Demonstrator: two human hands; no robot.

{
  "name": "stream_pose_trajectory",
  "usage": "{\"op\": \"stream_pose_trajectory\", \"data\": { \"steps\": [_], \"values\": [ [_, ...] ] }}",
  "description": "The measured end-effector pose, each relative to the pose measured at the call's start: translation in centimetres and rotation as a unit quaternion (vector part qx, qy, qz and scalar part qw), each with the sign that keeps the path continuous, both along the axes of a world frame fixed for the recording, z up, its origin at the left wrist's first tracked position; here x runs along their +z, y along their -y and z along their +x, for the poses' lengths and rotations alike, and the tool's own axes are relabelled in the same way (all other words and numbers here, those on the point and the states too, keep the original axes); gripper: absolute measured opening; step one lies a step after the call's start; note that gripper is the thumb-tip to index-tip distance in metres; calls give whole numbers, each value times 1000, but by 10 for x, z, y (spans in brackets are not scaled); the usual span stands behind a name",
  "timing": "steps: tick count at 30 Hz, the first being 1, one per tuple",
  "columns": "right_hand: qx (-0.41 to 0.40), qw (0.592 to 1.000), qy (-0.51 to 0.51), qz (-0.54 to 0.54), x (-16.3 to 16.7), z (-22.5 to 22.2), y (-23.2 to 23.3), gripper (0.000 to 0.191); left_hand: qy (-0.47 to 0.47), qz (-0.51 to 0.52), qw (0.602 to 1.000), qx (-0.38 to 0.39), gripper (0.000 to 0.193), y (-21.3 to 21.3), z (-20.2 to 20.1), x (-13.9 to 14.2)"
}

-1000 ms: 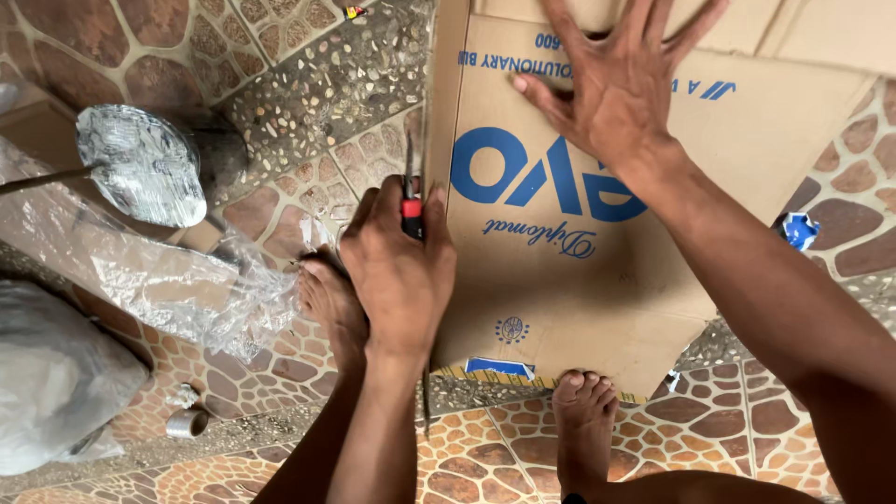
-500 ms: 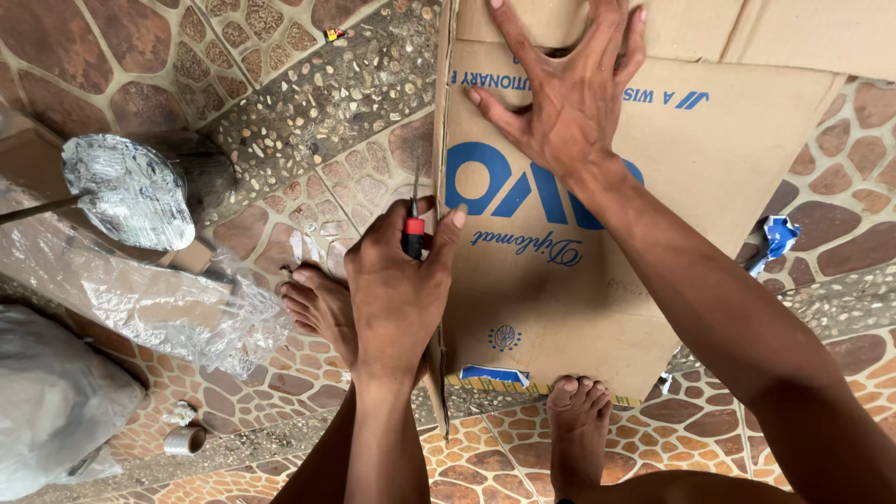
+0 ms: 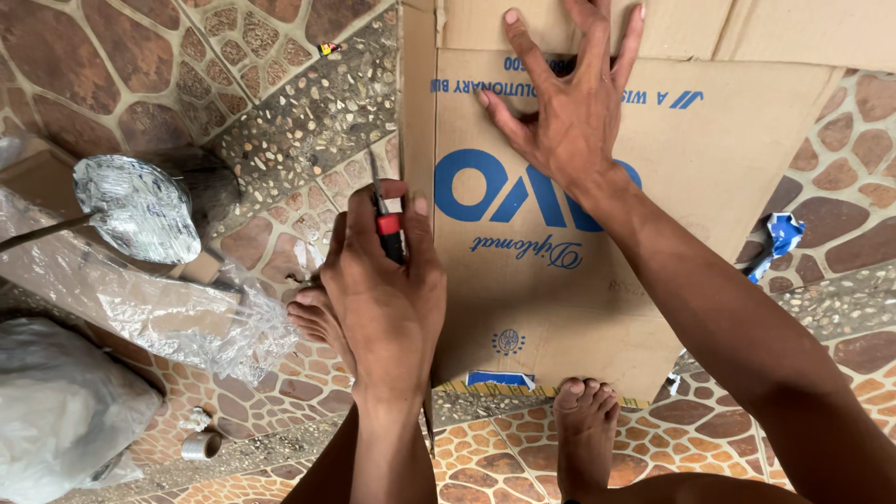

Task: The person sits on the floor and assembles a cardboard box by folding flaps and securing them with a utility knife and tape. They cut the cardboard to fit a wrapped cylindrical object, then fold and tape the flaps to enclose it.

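Now the left hand [image 3: 387,289], clenched round the knife [image 3: 387,229], has slid nearer along the cardboard [image 3: 597,308] edge, while the right hand [image 3: 569,121] stays spread flat.

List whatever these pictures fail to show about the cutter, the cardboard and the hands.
- Head view: the cutter's handle is hidden inside the left hand; only its red and black top and thin blade show.
- Head view: the cardboard's far end is cut off by the top edge, and the right hand covers part of its blue print.
- Head view: the cardboard's left edge below the left hand is hidden by that hand and forearm.
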State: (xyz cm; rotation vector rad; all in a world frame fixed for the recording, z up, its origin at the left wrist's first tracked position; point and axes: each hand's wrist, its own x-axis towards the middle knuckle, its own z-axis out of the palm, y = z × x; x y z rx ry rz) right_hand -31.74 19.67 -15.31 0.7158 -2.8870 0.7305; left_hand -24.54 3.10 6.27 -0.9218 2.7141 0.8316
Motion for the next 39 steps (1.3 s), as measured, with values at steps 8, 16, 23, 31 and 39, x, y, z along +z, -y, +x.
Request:
{"op": "stream_pose_trajectory", "data": {
  "steps": [8,16,23,31,39],
  "values": [
    [-20,998,54,-28,13,-4,3,73,-79,141,986,45,33,-18,-7,9],
    [-24,982,71,-172,13,-20,-30,47,-78,136,985,-65,29,-74,-117,-140],
    [-35,978,17,-205,2,-15,-34,54,9,83,991,-105,33,-91,-138,-187],
    [-81,971,17,-223,4,-18,-41,59,15,141,989,-39,46,-108,-140,-184],
    [-68,966,11,-248,5,-19,-39,54,50,130,989,-56,49,-104,-150,-174]
  ]
}}
